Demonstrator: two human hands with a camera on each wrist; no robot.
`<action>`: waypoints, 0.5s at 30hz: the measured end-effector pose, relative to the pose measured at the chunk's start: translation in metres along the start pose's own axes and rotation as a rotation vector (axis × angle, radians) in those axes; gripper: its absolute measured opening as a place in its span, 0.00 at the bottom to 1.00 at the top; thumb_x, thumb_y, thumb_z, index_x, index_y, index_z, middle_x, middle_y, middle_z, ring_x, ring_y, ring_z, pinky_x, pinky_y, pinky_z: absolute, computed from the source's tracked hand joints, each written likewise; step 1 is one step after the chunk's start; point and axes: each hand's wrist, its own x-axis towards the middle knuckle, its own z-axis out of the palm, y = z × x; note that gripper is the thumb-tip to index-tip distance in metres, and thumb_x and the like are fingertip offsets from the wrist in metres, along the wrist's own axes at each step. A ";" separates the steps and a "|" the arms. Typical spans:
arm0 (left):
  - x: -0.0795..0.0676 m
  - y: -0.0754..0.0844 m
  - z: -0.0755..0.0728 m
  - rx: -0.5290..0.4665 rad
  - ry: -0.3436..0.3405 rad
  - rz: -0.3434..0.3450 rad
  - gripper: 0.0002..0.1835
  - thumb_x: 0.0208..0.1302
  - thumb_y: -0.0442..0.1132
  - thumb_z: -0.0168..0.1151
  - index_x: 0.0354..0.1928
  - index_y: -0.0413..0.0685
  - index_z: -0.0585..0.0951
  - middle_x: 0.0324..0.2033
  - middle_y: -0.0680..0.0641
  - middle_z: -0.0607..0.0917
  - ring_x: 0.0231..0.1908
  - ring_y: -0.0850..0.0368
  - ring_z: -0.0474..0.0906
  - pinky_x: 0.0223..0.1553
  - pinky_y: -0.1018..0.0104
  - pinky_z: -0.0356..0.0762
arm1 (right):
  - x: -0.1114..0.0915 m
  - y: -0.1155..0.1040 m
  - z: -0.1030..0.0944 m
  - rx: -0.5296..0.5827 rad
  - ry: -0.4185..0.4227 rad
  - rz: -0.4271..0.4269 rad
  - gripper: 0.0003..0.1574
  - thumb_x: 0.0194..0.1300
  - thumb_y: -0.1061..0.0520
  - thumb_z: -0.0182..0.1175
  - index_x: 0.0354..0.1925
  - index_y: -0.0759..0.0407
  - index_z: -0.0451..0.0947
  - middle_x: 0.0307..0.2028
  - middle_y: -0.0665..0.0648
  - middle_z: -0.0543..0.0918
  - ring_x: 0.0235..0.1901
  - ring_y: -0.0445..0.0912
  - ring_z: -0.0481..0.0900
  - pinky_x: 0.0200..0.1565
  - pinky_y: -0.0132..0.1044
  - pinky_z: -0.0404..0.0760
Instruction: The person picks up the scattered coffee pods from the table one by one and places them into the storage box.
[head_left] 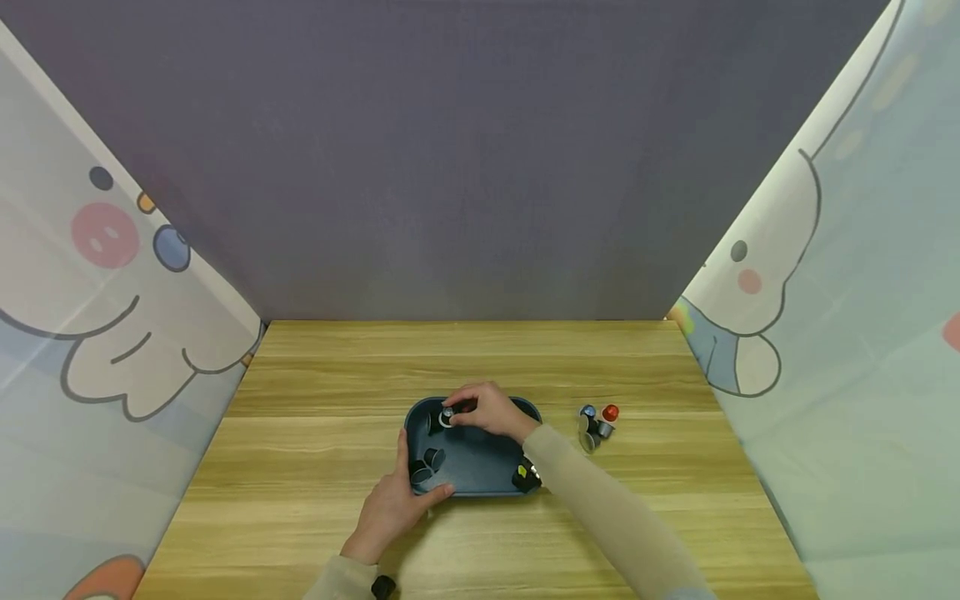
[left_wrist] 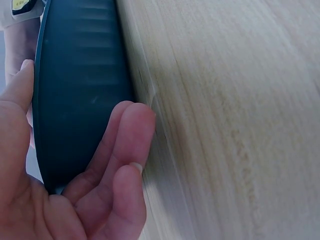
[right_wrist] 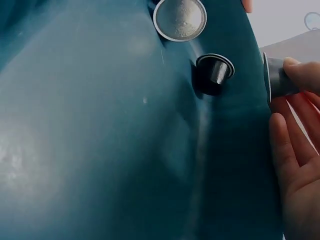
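A person's right hand pinches a grey capsule between thumb and fingertips over the far left part of a dark blue tray. The capsule's wide, rimmed end faces the tray and its narrow end points away; whether it touches the tray floor cannot be told. The left hand grips the tray's near left corner, thumb set apart from the fingers along the rim. Inside that corner of the tray lie a dark capsule and a pale-lidded capsule. The tray's long axis runs side to side across the wooden bench. Right of the tray sits a loose cluster including a red capsule and a blue capsule. Beyond the tray rises a grey backdrop.
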 end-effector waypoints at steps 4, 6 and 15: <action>0.000 0.000 0.000 0.001 0.001 0.003 0.70 0.50 0.71 0.69 0.79 0.44 0.37 0.24 0.40 0.81 0.22 0.51 0.77 0.22 0.55 0.70 | 0.001 0.001 0.002 0.044 -0.004 0.024 0.20 0.63 0.57 0.71 0.53 0.59 0.85 0.48 0.50 0.85 0.36 0.41 0.83 0.37 0.33 0.80; 0.000 0.000 0.000 0.001 -0.002 -0.001 0.70 0.50 0.71 0.69 0.79 0.44 0.37 0.24 0.41 0.81 0.21 0.52 0.76 0.22 0.56 0.69 | 0.002 0.003 0.002 0.057 -0.013 0.022 0.20 0.62 0.57 0.71 0.53 0.59 0.85 0.50 0.51 0.85 0.38 0.40 0.84 0.37 0.33 0.80; -0.001 0.002 -0.002 -0.010 -0.016 -0.002 0.70 0.52 0.70 0.69 0.79 0.45 0.36 0.20 0.44 0.79 0.19 0.53 0.74 0.20 0.57 0.68 | 0.007 0.009 0.009 -0.026 -0.135 -0.018 0.18 0.60 0.59 0.72 0.51 0.56 0.87 0.48 0.48 0.86 0.38 0.33 0.82 0.37 0.30 0.80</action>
